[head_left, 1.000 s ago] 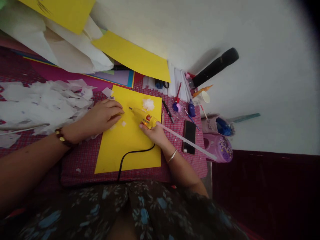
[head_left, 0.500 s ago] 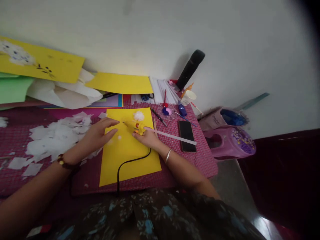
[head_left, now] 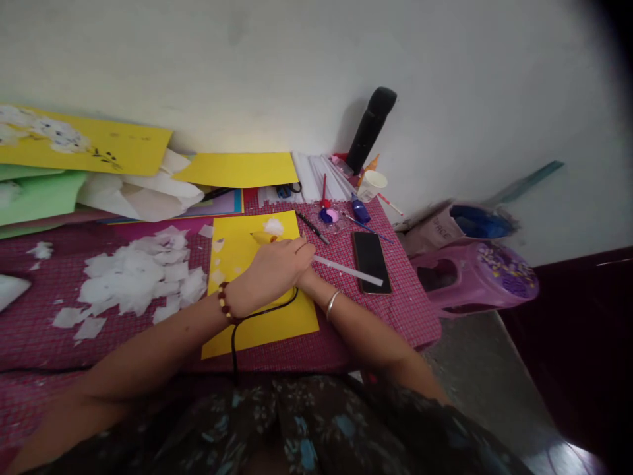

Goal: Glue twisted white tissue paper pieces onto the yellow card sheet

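Left hand (head_left: 270,274) curls over the right hand (head_left: 307,279) in the head view, its fingers close together at the base of 1 pale glue stick (head_left: 349,271); whether it pinches the stick, I cannot tell. Mostly covered, the right hand holds 1 yellow glue gun (head_left: 262,237) over 1 yellow sheet (head_left: 270,333), nozzle pointing left. Near the sheet's far edge is 1 white fluffy piece (head_left: 273,226). Right of the sheet lie 1 black pen (head_left: 313,228) and 1 phone (head_left: 372,255).

Home-like craft corner: glue gun (head_left: 263,237), paint palette (head_left: 333,216), paper scraps (head_left: 133,277), cloth-covered table (head_left: 403,307), plastic stool (head_left: 475,278).
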A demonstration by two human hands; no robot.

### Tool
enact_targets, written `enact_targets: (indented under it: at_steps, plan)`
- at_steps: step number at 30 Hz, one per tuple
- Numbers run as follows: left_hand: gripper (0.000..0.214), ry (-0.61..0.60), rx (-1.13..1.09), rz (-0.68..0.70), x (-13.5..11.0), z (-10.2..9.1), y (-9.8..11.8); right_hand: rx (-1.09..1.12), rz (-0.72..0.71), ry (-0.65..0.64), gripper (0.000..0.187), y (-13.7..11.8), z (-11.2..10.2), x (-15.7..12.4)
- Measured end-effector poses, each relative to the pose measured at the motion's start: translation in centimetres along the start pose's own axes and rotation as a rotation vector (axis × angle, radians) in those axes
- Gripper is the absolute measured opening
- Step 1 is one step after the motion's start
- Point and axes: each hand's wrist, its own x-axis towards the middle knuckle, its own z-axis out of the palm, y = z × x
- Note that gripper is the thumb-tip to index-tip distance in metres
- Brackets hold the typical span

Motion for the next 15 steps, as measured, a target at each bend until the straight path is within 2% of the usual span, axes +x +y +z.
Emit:
enact_targets:
  at_steps: [8,15]
  plan:
    - [0.033,0.095,-0.089,-0.064,-0.3,0.6,-0.8,0.021,-0.012,-0.064,0.014,-1.7,-1.3,0.7]
    - [0.035,0.155,-0.112,0.003,-0.6,1.3,-1.4,-0.139,0.003,0.039,0.018,-4.1,-1.3,-1.1]
